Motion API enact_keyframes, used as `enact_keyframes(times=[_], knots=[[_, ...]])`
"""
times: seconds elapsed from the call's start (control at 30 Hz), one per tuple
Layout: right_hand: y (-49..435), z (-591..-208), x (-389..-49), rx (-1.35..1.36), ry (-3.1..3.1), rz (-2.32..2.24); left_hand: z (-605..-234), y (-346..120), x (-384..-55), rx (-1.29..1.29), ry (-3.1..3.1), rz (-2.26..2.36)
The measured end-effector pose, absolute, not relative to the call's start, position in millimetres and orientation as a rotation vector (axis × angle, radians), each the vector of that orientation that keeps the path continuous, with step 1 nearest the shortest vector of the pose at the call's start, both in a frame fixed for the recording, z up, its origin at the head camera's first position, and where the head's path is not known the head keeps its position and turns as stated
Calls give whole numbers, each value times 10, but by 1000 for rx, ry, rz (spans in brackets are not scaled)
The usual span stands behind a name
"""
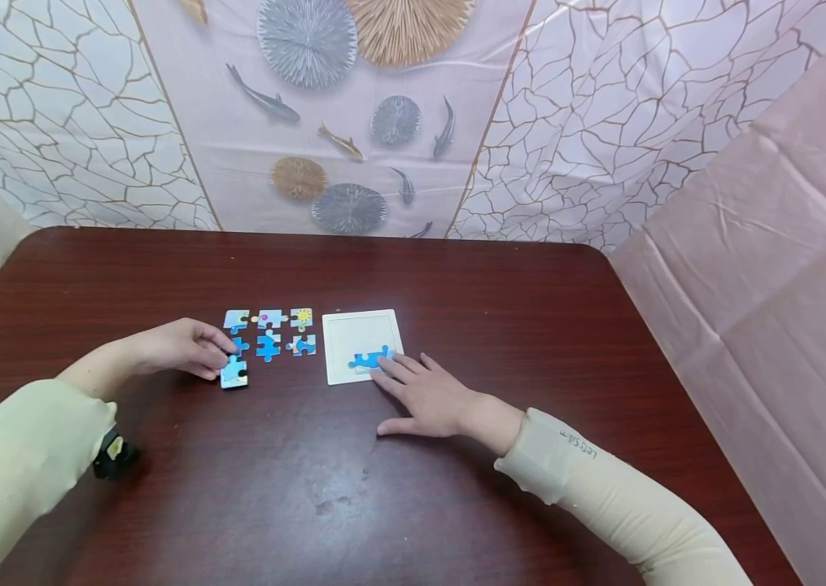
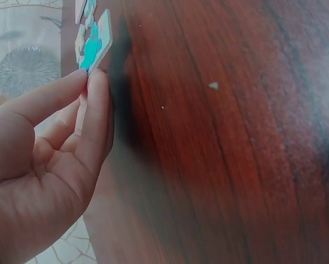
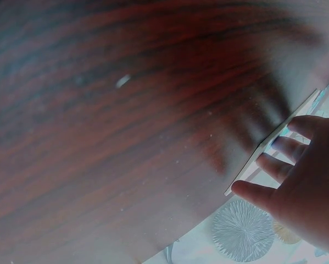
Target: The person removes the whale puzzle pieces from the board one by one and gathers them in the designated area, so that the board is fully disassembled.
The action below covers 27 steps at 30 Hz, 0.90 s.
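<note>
My left hand (image 1: 189,348) pinches a light-blue puzzle piece (image 1: 233,373) between thumb and fingers, at the near left of the loose pieces. In the left wrist view that puzzle piece (image 2: 102,41) is tilted up on its edge. My right hand (image 1: 430,399) is spread, palm down, its fingertips over the near right corner of a square white puzzle tray (image 1: 357,327). Blue puzzle pieces (image 1: 367,360) lie in the tray's near part, partly covered by these fingers. The right wrist view shows the fingers (image 3: 274,168) straight and apart along the tray's edge.
Several loose puzzle pieces lie in rows left of the tray, among them one with a yellow sun (image 1: 301,316) and a blue one (image 1: 268,347). The dark red-brown table (image 1: 295,488) ends at a patterned cloth (image 1: 398,187) behind. A black wrist strap (image 1: 114,454) shows at the left sleeve.
</note>
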State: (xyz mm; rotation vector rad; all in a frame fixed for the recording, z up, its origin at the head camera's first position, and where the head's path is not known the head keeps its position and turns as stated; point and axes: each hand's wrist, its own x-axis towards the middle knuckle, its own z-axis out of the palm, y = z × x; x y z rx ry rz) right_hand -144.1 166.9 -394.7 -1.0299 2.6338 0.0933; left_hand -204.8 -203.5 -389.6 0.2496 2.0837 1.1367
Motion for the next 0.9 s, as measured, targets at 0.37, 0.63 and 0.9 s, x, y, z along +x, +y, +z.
enact_keyframes(times=[0.37, 0.63, 0.9], knots=[[1669, -3951, -1444, -1026, 2637, 89, -3920, -2056, -2034, 247, 2111, 1120], [1672, -3948, -1435, -1026, 2639, 83, -3913, -2056, -2022, 259, 2112, 1102], [1668, -3948, -1439, -1028, 2637, 78, -3854, -2005, -2057, 259, 2095, 1099]])
